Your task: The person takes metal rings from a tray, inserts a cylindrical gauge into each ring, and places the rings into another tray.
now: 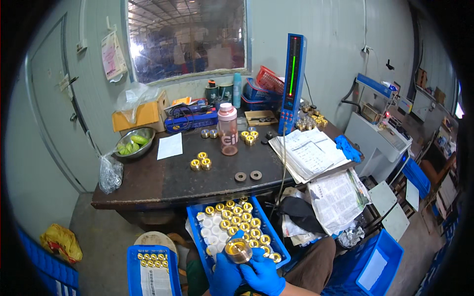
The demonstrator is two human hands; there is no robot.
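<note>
at far left, a steel bowl [140,152] of green produce stands on the dark desk [170,185]. below it, a small blue tray [132,274] carries rows of gold-toned fittings [153,259] with a printed sheet [154,282]. farther right, three brass-coloured rings [195,165] stand grouped on the desk, and past them a pink bottle [228,130].

in the lower middle, a blue crate [269,226] has white round pieces [212,231] along its left and many gold rings [237,219] across the rest. the work seems partway: one piece is in hand while many lie in the crate and tray; which are finished cannot be told.

over the crate's near end, the gloved left hand [224,275] is closed round the left of a gold-and-silver ring fitting [239,255], and the gloved right hand [264,274] grips its right side. the fitting's open face points up toward the wearer, slightly tilted; it is squat, without a clear long axis, its bore running roughly toward the camera.

to the right, a blue column gauge [298,64] shows a green bar beside stacked papers [311,155].
</note>
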